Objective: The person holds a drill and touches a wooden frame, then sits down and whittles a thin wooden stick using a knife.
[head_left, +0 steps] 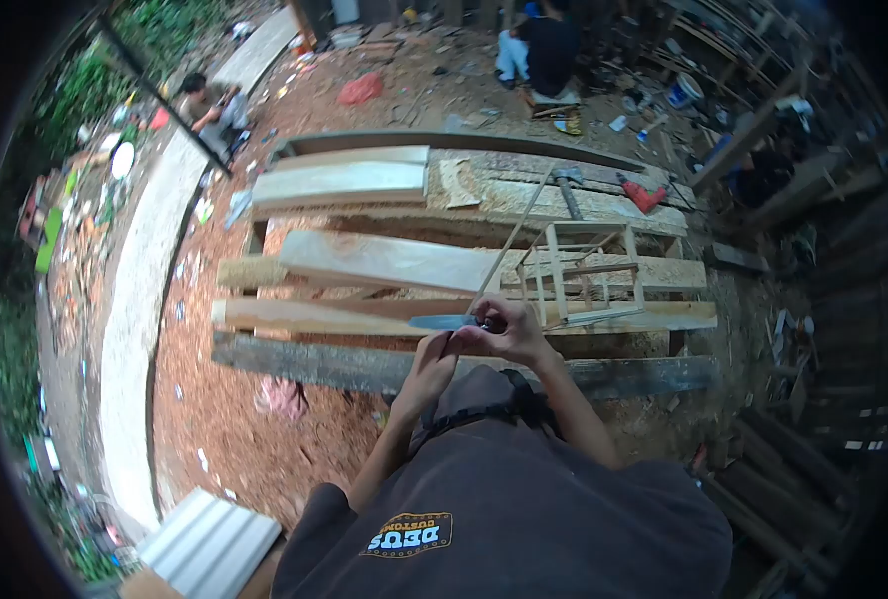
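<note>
My right hand [512, 331] is closed around the handle of a knife [440, 322], whose blade points left. Just beside it, my left hand [430, 371] is closed on the lower end of a long thin wooden strip [509, 238], which slants up and away to the right. The blade lies across the strip near my fingers, but whether it touches the wood is hard to see. To the right of my hands, a small frame of thin wooden sticks [584, 275] stands on the bench planks [314, 317].
A hammer-like tool [569, 194] and a red power drill [644, 195] lie on the far planks among wood shavings. Loose boards [384, 258] rest on the bench. Two people [214, 110] sit beyond it. Dark timber [778, 479] is stacked at right.
</note>
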`<state>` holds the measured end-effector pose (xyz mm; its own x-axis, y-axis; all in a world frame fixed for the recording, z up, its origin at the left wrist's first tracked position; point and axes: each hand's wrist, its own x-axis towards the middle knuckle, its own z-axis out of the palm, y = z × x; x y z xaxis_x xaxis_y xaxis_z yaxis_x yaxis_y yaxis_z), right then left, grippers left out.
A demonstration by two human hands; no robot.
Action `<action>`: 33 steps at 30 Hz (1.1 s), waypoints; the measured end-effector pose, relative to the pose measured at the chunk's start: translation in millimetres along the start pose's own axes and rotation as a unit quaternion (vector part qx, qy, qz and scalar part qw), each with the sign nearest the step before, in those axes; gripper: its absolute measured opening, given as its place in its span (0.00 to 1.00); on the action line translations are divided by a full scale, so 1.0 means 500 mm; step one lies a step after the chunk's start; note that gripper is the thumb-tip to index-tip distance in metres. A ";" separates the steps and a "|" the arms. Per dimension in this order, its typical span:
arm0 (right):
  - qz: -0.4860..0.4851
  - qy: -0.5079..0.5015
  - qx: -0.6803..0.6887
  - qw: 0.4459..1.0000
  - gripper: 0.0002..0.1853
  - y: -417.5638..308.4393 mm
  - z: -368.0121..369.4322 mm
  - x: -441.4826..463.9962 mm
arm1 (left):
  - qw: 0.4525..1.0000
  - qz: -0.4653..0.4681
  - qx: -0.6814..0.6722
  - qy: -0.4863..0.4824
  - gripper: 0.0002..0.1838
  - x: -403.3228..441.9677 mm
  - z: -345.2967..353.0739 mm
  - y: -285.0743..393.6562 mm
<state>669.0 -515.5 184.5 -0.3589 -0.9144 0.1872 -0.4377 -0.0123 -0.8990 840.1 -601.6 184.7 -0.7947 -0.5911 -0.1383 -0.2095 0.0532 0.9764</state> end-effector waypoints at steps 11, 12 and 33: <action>-0.094 -0.199 0.034 0.975 0.22 -0.043 0.258 0.034 | 0.933 -0.161 -0.145 0.288 0.17 -0.231 -0.053 -0.175; -0.107 -0.211 0.059 0.970 0.22 -0.054 0.283 0.035 | 0.924 -0.168 -0.170 0.298 0.17 -0.258 -0.065 -0.177; -0.212 -0.651 0.149 0.714 0.17 -0.371 0.657 -0.308 | 0.623 -0.118 -0.283 0.720 0.08 -0.814 0.050 -0.096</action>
<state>1076.5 -505.2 192.6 0.9083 -0.4020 0.1153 -0.0158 -0.3083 -0.9512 1159.0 -343.4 190.1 0.6397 -0.6599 -0.3941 0.3346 -0.2226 0.9157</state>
